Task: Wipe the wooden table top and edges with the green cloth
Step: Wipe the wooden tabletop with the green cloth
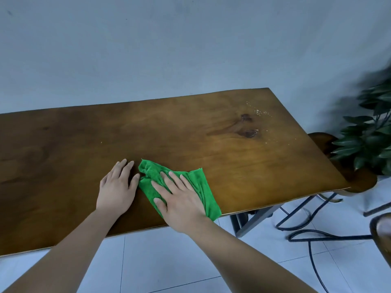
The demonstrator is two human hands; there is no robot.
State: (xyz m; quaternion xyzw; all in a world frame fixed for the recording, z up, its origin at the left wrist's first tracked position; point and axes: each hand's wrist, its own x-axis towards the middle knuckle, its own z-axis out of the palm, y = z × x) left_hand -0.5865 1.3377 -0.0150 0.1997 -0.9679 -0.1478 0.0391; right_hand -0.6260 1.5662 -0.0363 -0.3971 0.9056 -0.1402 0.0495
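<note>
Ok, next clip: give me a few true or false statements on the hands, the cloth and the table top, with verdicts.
1. The right hand lies flat on the green cloth. True.
2. The left hand grips the cloth. False: it rests flat on the bare wooden table beside it.
3. Pale crumbs lie near the far right corner. True.
4. The cloth sits on the crumbs. False: it is near the front edge, apart from them.
5. A plant stands on the table. False: it stands beyond the right end.

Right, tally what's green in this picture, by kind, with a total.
Cloth: 1, under the right hand on the table
Leafy plant: 1, right of the table
Total: 2
</note>
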